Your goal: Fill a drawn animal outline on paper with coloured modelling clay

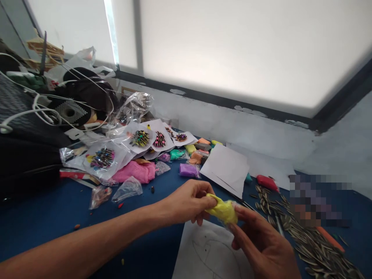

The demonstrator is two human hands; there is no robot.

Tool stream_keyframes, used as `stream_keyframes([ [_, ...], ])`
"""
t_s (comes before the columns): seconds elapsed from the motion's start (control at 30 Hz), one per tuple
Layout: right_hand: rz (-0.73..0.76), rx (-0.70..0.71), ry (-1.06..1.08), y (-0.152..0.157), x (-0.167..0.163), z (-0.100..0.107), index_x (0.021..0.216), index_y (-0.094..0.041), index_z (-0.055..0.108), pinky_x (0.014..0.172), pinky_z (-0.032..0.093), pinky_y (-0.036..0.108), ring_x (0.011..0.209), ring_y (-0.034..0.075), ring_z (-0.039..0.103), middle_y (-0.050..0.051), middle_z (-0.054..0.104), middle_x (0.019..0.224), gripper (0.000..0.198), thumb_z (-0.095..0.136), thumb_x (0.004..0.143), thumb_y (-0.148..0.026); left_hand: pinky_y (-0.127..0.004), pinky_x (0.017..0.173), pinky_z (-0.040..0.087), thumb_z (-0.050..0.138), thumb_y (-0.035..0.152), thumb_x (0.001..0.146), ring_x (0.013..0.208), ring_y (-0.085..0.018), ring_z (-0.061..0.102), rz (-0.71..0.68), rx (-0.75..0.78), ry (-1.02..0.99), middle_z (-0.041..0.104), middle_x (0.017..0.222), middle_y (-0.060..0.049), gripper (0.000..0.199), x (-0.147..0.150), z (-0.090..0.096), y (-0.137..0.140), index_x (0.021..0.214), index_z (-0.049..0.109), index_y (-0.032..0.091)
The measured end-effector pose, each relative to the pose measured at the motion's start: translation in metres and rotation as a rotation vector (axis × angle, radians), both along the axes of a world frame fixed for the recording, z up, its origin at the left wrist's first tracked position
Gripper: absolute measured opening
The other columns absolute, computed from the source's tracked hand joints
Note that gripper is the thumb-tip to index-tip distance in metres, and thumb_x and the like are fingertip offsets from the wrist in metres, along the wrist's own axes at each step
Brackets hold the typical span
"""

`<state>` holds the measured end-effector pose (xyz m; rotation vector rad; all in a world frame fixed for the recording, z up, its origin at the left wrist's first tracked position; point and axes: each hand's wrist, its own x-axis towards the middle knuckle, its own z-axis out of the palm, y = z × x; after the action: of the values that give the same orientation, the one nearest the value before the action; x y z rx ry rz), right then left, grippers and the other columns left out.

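A lump of yellow modelling clay (223, 211), partly in clear plastic wrap, is stretched between my two hands. My left hand (193, 201) pinches its left end with thumb and fingers. Around the wrapped right end, the fingers and thumb of my right hand (255, 236) are closed. Both hands are above a white sheet (190, 254) with a pencil drawing of curved lines and a pointed shape; my right hand covers part of it. To the right lies a heap of striped sunflower seeds (315, 248).
Purple clay (188, 170), red clay (267, 182) and other coloured packs lie farther back, near stacked white paper (225, 166). Paper sheets with seed-covered clay figures (139, 138) are at left, beside pink clay (135, 172). Cables and a black bag (26, 155) fill the far left.
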<state>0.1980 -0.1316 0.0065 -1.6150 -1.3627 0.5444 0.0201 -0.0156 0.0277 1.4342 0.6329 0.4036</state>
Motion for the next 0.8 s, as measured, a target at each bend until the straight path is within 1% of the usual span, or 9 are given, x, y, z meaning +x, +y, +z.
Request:
stream_keyframes([
  [0.07,-0.009,0.014,0.017,-0.001,0.001,0.0,0.109,-0.023,0.071,0.052,0.056,0.022,0.05,0.014,0.064,-0.002,0.067,0.059,0.035,0.072,0.078,-0.041,-0.019,0.046,0.04,0.063,0.031,0.081,0.049,-0.008,0.053,-0.071,0.012,-0.057,0.058,0.07,0.002,0.026,-0.002,-0.004,0.001,0.099,0.057,0.014],
  [0.1,-0.019,0.019,0.031,-0.001,0.002,0.0,0.109,-0.023,0.071,0.051,0.056,0.023,0.049,0.013,0.064,-0.003,0.067,0.058,0.036,0.072,0.078,-0.041,-0.021,0.05,0.044,0.069,0.029,0.077,0.053,-0.008,0.054,-0.116,0.025,-0.086,0.06,0.08,0.001,0.042,-0.003,-0.005,0.001,0.114,0.055,0.017],
  [0.13,-0.029,0.021,0.046,-0.001,0.003,-0.001,0.109,-0.022,0.071,0.051,0.056,0.023,0.049,0.013,0.063,-0.003,0.066,0.057,0.036,0.072,0.078,-0.041,-0.021,0.052,0.044,0.071,0.026,0.074,0.056,-0.008,0.054,-0.12,0.065,-0.106,0.06,0.084,0.001,0.054,-0.004,-0.006,0.001,0.125,0.052,0.02],
  [0.17,-0.033,0.016,0.057,0.0,0.004,-0.001,0.109,-0.022,0.071,0.05,0.056,0.023,0.048,0.013,0.063,-0.003,0.065,0.056,0.036,0.071,0.078,-0.042,-0.021,0.053,0.043,0.068,0.024,0.077,0.057,-0.008,0.052,-0.111,0.148,-0.085,0.06,0.083,0.001,0.054,-0.005,-0.006,0.001,0.128,0.052,0.021],
  [0.3,-0.026,-0.029,0.053,0.001,0.006,-0.002,0.109,-0.021,0.073,0.047,0.054,0.023,0.046,0.014,0.062,-0.003,0.064,0.052,0.039,0.072,0.077,-0.043,-0.021,0.059,0.039,0.064,0.025,0.083,0.062,-0.01,0.051,-0.011,0.528,0.105,0.064,0.078,-0.001,0.037,-0.005,-0.004,0.001,0.12,0.065,0.018],
  [0.4,-0.004,-0.053,0.019,0.003,0.005,-0.001,0.109,-0.021,0.073,0.049,0.055,0.023,0.047,0.014,0.063,-0.003,0.065,0.052,0.04,0.072,0.077,-0.044,-0.022,0.063,0.039,0.064,0.024,0.084,0.069,-0.013,0.057,0.008,0.652,0.145,0.068,0.082,-0.005,0.023,-0.004,-0.003,0.001,0.103,0.073,0.014],
  [0.63,0.009,-0.032,-0.019,0.001,-0.006,0.004,0.104,-0.021,0.07,0.047,0.054,0.022,0.047,0.014,0.064,-0.002,0.069,0.058,0.034,0.068,0.079,-0.044,-0.019,0.053,0.039,0.057,0.015,0.083,0.055,-0.01,0.056,0.017,0.544,0.108,0.063,0.06,-0.001,0.018,-0.002,-0.007,-0.004,0.088,0.074,0.01],
  [0.73,0.045,-0.01,-0.083,0.001,-0.006,0.006,0.103,-0.022,0.068,0.047,0.054,0.022,0.047,0.013,0.064,-0.003,0.069,0.059,0.029,0.066,0.081,-0.041,-0.02,0.055,0.044,0.055,0.012,0.082,0.058,-0.012,0.059,0.018,0.376,0.084,0.063,0.061,-0.002,0.02,-0.001,-0.009,-0.006,0.09,0.072,0.008],
  [0.8,0.04,0.007,-0.112,0.002,-0.003,0.007,0.103,-0.022,0.067,0.047,0.053,0.021,0.047,0.013,0.064,-0.003,0.068,0.059,0.027,0.065,0.082,-0.04,-0.022,0.059,0.046,0.057,0.013,0.081,0.063,-0.013,0.061,-0.018,0.257,0.062,0.064,0.066,-0.003,0.026,-0.001,-0.009,-0.004,0.102,0.071,0.009],
])
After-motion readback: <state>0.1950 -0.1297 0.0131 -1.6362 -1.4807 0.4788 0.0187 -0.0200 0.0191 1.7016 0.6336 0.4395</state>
